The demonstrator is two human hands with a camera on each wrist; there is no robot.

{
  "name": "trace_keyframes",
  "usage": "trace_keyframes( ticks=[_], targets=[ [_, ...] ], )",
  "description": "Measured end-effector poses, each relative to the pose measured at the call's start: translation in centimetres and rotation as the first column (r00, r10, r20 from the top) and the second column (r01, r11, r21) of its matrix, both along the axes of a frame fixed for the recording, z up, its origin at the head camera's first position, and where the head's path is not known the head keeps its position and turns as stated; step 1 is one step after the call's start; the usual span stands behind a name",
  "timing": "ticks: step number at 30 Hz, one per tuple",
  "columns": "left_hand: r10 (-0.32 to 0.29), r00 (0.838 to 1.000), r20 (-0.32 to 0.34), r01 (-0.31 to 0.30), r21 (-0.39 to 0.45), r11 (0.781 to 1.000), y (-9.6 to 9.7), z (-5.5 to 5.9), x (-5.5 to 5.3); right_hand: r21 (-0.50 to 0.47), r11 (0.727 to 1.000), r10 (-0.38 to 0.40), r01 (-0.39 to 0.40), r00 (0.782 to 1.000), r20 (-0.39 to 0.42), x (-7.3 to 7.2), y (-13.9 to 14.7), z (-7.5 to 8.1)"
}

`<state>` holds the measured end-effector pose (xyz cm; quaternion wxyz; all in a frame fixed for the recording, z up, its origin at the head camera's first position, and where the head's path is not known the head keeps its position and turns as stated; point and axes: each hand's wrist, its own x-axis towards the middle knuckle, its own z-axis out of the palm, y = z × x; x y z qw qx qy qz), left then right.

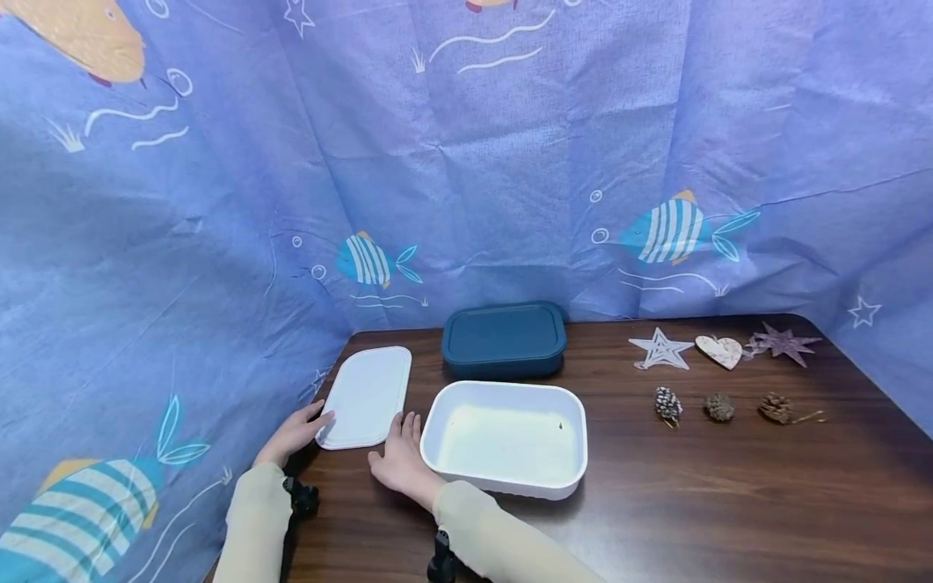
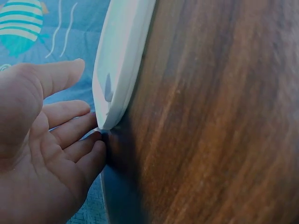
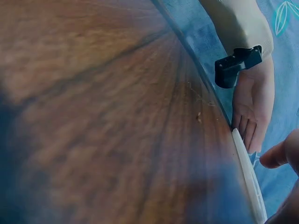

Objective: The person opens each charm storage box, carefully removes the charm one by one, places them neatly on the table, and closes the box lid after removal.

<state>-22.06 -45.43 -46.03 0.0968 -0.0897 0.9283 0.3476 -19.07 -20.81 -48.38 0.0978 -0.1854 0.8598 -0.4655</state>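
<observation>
A flat white lid [image 1: 370, 393] lies on the left part of the wooden table. My left hand [image 1: 291, 433] is at its near left corner, and the left wrist view shows loosely bent fingertips right at the lid's edge with the thumb raised apart. At the lid's near right side my right hand [image 1: 406, 460] is spread, fingers pointing forward, between the lid and a white rectangular container [image 1: 503, 483]. That container stands uncovered, with a small dark speck inside. In the right wrist view, only part of the right hand [image 3: 286, 163] shows beside the lid's edge.
Behind the white container stands a dark blue lidded box [image 1: 503, 336]. On the right lie a white star [image 1: 660, 350], a heart ornament [image 1: 720, 351], a purple star [image 1: 786, 343] and several pine cones [image 1: 719, 407]. A blue fish-print curtain [image 1: 510, 162] borders the table's back and left.
</observation>
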Motion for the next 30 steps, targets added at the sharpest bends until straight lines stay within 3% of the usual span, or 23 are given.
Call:
trace_keyframes(
  ticks=[14, 21, 30],
  targets=[
    [0.065, 0.997, -0.035, -0.063, 0.061, 0.996, 1.0, -0.1, 0.7, -0.049, 0.993, 0.104, -0.104, 0.994, 0.009, 0.0, 1.0, -1.2],
    [0.171, 0.985, -0.014, -0.165, 0.196, 0.967, 1.3, -0.4, 0.7, -0.064, 0.992, 0.108, -0.107, 0.994, 0.015, 0.6, 1.6, -1.5],
    [0.307, 0.952, -0.004, -0.298, 0.231, 0.926, 0.2, -0.4, 0.1, -0.038, 0.992, 0.123, -0.123, 0.992, 0.01, 0.7, 1.5, -1.1]
  ],
)
